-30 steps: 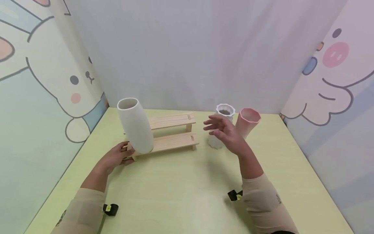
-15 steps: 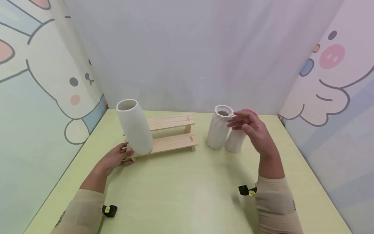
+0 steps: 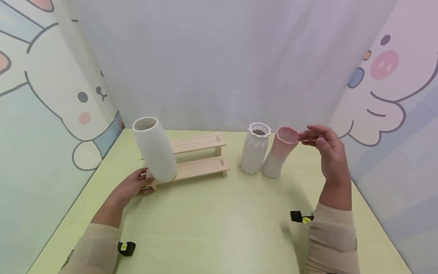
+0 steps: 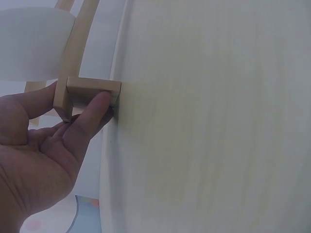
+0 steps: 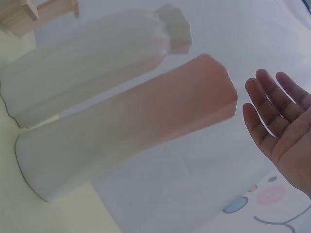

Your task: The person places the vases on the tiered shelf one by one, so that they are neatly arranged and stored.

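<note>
My left hand (image 3: 131,187) grips the left end of a two-step wooden stand (image 3: 202,167). In the left wrist view, its thumb lies against the lower board and its fingers (image 4: 90,116) reach to the short leg (image 4: 92,87). A tall white vase (image 3: 156,152) stands upright on the lower step, close to that hand. At the right, my right hand (image 3: 325,150) has loosely extended fingers and holds nothing; its fingertips are just beside the rim of a pink-and-white vase (image 3: 281,152). The right wrist view shows a gap between that rim and the fingers (image 5: 265,104).
A white fluted vase (image 3: 254,154) with a scalloped rim stands on the pale yellow table (image 3: 212,224), just left of the pink-and-white vase. A grey-white curtain (image 3: 219,64) closes off the back. Cartoon-printed panels (image 3: 51,114) flank both sides.
My right hand has moved right, from in front of the fluted vase past the pink-and-white vase, uncovering both. The left hand keeps its grip on the wooden stand.
</note>
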{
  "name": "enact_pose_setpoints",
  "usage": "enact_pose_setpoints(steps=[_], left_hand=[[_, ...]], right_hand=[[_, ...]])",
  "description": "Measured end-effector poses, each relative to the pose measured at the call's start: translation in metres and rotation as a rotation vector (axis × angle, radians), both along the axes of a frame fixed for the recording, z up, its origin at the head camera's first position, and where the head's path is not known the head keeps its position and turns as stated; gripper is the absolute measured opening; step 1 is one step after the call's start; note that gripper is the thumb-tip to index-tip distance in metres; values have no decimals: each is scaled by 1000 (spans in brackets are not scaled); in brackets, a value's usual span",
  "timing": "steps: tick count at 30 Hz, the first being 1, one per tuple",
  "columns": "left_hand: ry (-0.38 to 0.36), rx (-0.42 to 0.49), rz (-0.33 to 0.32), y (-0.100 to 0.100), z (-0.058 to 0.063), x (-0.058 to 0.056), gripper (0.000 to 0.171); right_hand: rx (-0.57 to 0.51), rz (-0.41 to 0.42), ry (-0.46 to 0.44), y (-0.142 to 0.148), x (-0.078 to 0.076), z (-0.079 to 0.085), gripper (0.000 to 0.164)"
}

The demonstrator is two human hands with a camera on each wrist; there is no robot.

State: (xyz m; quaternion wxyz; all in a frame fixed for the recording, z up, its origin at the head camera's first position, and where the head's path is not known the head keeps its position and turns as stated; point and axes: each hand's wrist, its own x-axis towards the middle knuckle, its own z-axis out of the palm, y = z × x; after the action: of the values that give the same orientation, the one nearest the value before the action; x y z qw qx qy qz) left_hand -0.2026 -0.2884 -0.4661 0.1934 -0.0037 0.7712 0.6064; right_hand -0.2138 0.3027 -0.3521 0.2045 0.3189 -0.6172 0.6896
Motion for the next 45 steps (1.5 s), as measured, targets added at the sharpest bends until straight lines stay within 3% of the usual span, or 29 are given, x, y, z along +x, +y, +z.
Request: enact_pose_setpoints(steps=[4,14,26,37,45], left_hand=[[-5,3,4,-1,-1,0,77],[-2,7,0,0,0,1,78],[-6,6,-4,0,0,0,78],[-1,6,-6,0,0,1,79],[-4,6,-5,0,1,0,77]], right_hand=[[-54,-65,-19,8,-4,-6,45],[-223,-95,-61,11,-25,-26,50],[-84,-161,-275,-5,-44,-52,59],[-61,-145,-400,-22,-54,-66,66],[-79,-150,-405,-30,-58,-72,68]])
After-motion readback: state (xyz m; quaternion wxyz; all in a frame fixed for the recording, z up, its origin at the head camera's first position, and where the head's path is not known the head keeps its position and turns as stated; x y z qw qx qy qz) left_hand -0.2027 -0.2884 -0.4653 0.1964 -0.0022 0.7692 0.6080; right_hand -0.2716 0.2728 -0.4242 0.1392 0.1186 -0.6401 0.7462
